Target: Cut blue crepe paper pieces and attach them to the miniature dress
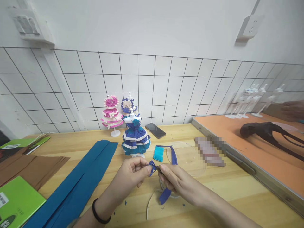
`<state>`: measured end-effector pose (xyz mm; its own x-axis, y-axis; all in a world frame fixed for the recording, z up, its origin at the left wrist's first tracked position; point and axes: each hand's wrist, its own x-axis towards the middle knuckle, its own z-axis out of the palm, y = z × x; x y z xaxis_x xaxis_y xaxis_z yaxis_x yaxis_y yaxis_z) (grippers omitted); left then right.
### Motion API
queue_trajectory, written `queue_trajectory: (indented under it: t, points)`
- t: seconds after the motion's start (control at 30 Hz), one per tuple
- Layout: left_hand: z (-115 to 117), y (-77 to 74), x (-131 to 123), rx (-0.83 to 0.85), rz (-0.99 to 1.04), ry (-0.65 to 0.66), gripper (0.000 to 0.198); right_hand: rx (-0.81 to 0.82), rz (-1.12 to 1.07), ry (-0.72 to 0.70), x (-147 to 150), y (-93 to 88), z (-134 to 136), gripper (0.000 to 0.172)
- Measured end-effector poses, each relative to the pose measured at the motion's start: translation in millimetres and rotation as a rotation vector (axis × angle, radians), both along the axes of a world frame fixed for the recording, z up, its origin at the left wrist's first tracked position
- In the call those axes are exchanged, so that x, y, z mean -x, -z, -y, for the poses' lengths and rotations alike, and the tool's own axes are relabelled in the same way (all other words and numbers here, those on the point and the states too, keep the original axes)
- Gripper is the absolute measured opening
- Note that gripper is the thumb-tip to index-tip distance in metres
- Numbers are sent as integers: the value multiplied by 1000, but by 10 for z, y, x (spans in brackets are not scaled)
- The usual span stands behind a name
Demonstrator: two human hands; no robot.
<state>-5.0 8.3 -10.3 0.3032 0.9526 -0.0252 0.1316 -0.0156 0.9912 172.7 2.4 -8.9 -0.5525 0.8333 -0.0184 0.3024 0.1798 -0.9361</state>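
Note:
My left hand (pixel 135 172) pinches a small dark-blue piece of crepe paper (pixel 152 171) between thumb and fingertips. In my right hand (pixel 174 179) is a slim dark pointed tool (pixel 157 168), its tip against that piece; whether it is scissors or tweezers I cannot make out. A dark-blue paper strip (pixel 165 196) lies just below my right hand, and another blue strip (pixel 174 155) curves above it. Close behind the fingers are a turquoise pleated paper piece (pixel 158 153) and a miniature mannequin in a blue, white and teal paper dress (pixel 136 137).
A pink-dressed mannequin (pixel 111 110) and a phone (pixel 155 130) stand and lie by the wall. Teal paper (pixel 78 177) and a green packet (pixel 21 201) cover the left. Rightward is an orange-topped table (pixel 249 136) with bare white mannequins (pixel 247 98) and another person's blurred hand (pixel 292 110).

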Motion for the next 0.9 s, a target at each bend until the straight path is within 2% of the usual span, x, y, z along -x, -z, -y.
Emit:
queue_trajectory:
  t: [0.23,0.53,0.73,0.9]
  points:
    - [0,-29,8,0,38,8,22,0,-23,8,-6,27,-6,42]
    - [-17,42,9,86,219,18,31,16,-42,35,-6,23,-8,43]
    - [-17,92,-30,71,149,28,20,-1,-40,22,7,49,-8,42]
    - [-30,144,-17,31,89,17,21,2,-20,15,22,41,1,42]
